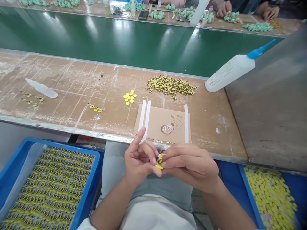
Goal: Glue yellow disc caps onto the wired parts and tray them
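My left hand (140, 161) and my right hand (193, 164) meet over my lap at the bench edge, both closed in a pinch. Between their fingertips is a small yellow-and-black figurine (160, 157), upright against a round yellow disc (159, 166). The left thumb and fingers grip the disc, while the left index finger points up. Right fingertips hold the figurine from its side and partly cover it. Just beyond, a whitish glue-like blob (167, 129) lies on a cardboard sheet (155, 118) with white tape strips.
Behind the cardboard lie a pile of figurines (170, 85) and several yellow discs (129, 97). A glue bottle (230, 72) leans against a metal panel (271, 105) at right. Blue trays hold finished-looking rows (52, 182) and loose discs (271, 195). Co-workers' hands (223, 9) work across the green belt (107, 38).
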A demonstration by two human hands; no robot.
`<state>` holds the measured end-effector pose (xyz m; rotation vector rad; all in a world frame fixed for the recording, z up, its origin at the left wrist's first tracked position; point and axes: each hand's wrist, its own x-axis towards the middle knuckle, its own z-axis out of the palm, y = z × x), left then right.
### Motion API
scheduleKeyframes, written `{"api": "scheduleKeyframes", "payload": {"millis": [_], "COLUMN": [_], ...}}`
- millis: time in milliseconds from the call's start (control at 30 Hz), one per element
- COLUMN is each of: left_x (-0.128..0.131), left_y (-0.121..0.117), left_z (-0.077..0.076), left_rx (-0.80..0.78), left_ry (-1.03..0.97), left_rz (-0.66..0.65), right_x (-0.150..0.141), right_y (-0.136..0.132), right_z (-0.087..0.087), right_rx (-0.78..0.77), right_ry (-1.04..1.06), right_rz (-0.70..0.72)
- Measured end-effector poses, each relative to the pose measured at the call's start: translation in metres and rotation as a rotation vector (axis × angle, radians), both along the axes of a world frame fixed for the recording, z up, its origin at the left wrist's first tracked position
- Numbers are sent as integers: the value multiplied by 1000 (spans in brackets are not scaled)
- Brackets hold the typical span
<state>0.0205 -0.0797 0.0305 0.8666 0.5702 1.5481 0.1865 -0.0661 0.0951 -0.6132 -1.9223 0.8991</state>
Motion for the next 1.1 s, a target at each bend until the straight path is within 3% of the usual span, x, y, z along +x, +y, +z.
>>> {"api": "scheduleKeyframes", "payload": {"millis": [167, 433, 833, 1100], "left_x": [-5, -20, -20, -21], "left_y": [2, 5, 1, 0], "left_z": [-1, 7, 14, 16], "left_rx": [74, 329, 373, 427], "left_ry": [80, 349, 364, 368], "left_rz": [50, 207, 138, 93], "right_x": [4, 7, 6, 6], "right_y": [-2, -8, -8, -11], "right_z": [2, 2, 9, 13], "right_rx": [-4, 20, 111, 183], "right_ry": [-79, -154, -174, -311], "right_rz": [-21, -62, -94, -116]}}
